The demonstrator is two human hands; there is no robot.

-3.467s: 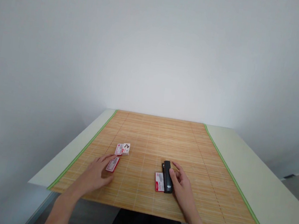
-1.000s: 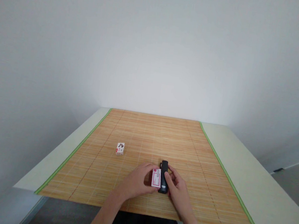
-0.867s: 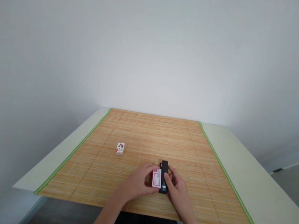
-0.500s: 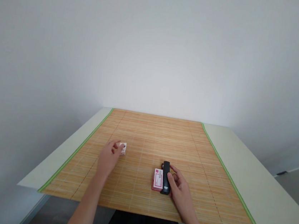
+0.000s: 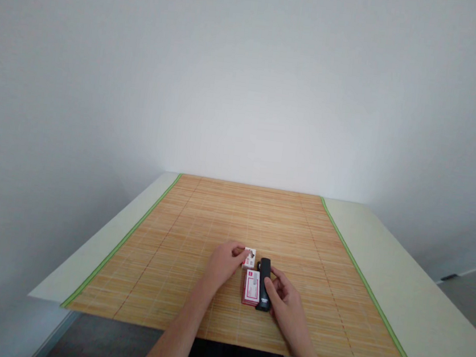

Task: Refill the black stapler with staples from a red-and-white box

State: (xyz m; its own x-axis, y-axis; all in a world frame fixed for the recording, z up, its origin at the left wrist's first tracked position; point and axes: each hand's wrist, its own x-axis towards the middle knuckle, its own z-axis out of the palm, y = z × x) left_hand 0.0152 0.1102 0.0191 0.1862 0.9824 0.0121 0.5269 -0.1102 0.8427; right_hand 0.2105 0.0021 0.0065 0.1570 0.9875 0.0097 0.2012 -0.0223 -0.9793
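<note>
My left hand (image 5: 227,262) grips a small white box (image 5: 250,258) with dark and red print by its left side, just beyond a red-and-white box (image 5: 252,288). That larger box lies against the left side of a black stapler (image 5: 264,284), which points away from me. At the stapler's right side is my right hand (image 5: 286,303), thumb on its edge and fingers curled around it. The undersides of the right fingers are partly hidden.
A bamboo mat (image 5: 234,212) with green edging covers the middle of a white table (image 5: 389,241). A pale wall (image 5: 257,89) rises behind the table's far edge. The near edge lies just in front of my lap.
My left hand has carried the small white box right and nearer, from the mat's left part to beside the red-and-white box and stapler. My right hand has stayed at the stapler.
</note>
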